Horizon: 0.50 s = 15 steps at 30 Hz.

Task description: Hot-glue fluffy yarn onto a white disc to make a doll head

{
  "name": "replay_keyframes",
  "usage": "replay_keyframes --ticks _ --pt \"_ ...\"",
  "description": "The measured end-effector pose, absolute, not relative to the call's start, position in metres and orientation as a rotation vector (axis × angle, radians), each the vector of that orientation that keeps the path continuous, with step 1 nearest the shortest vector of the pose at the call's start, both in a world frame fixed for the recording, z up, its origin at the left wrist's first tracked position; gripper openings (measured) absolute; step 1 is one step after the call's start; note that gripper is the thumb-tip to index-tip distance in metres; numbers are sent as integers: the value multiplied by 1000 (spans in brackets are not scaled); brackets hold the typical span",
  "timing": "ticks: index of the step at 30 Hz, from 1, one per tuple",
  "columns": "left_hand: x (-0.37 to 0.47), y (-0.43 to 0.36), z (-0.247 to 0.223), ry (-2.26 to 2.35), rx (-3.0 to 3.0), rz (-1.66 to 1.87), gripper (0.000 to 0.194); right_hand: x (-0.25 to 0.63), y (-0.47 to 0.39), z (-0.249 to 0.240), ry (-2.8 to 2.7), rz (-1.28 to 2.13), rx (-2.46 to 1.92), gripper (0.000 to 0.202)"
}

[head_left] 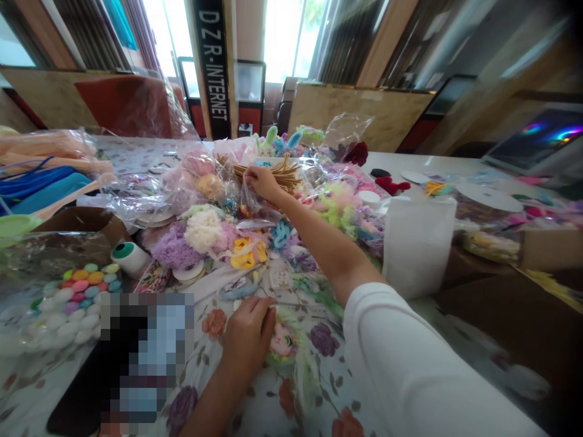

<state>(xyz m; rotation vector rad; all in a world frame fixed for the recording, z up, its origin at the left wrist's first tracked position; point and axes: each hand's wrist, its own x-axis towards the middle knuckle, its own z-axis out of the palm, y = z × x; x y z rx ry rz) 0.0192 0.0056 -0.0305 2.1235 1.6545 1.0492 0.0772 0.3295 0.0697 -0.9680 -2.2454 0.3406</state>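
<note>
My right hand (260, 183) reaches far across the table, fingers closed on the edge of a clear plastic bag (253, 205). Just behind it lies a bundle of thin brown stems (286, 175). Close to me, my left hand (249, 331) rests on the cloth with its fingers curled together. Whatever is under those fingertips is hidden. Touching or just beside that hand is a small doll face (283, 341) with green eyes and pale fluffy strands (306, 370) trailing toward me. A yellow fuzzy coil (248, 252) and a blue fuzzy piece (239, 286) lie between the hands.
Purple yarn (175, 246) and white fluffy yarn (204, 229) crowd the middle. To the left are a bag of coloured pom-poms (82, 291), a thread cone (130, 258) and a dark phone-like object (77, 388). A white box-like container (416, 246) and cardboard box (510, 315) stand right.
</note>
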Motion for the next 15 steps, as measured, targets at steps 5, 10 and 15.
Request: replay_keyframes --ticks 5,10,15 --pt "19 4 -32 1646 2124 1055 20 73 318 93 -2435 214 -936 16" --pt "18 5 -37 1654 2104 1048 21 66 303 110 -2667 -78 -932 25" --pt "17 6 -38 1659 2078 1016 22 63 290 118 -2828 -210 -945 28"
